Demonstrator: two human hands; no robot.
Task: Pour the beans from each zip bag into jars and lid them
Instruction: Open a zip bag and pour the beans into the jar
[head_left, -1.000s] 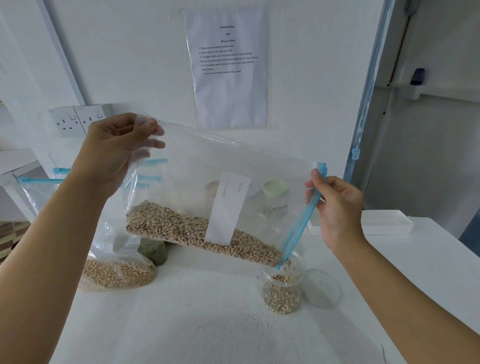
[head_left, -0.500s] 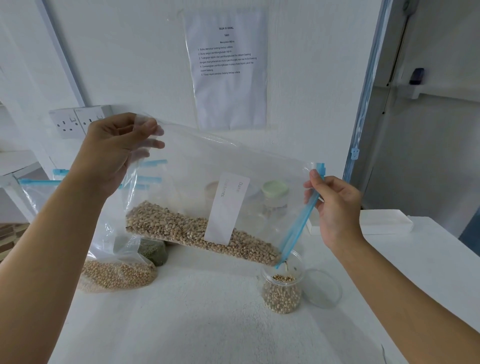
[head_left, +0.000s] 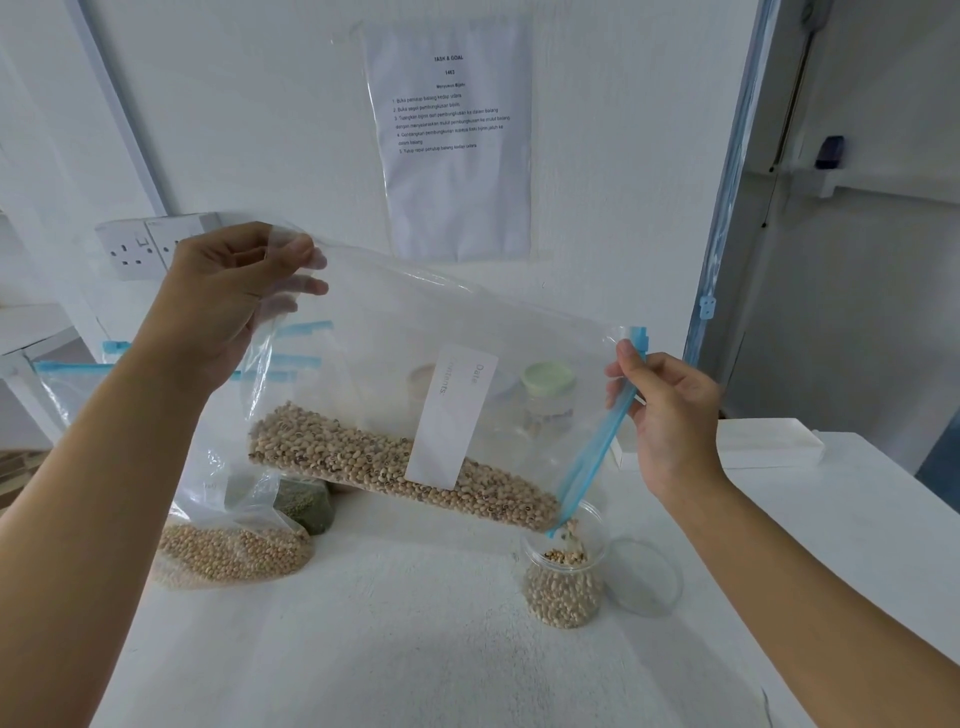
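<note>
Wall behind desk: white, with a printed sheet in a clear sleeve fixed flat to it, headed "TASK & GOAL", smaller lines not legible. Left of the sheet and lower, a white double wall socket. Far left, a white shelf, partly in view. Right side: a blue strip runs down the frame edge, with a small blue clip on it. A shallow white tray lies on the desk at back right. Beyond it, a small dark object sits on a white ledge.
</note>
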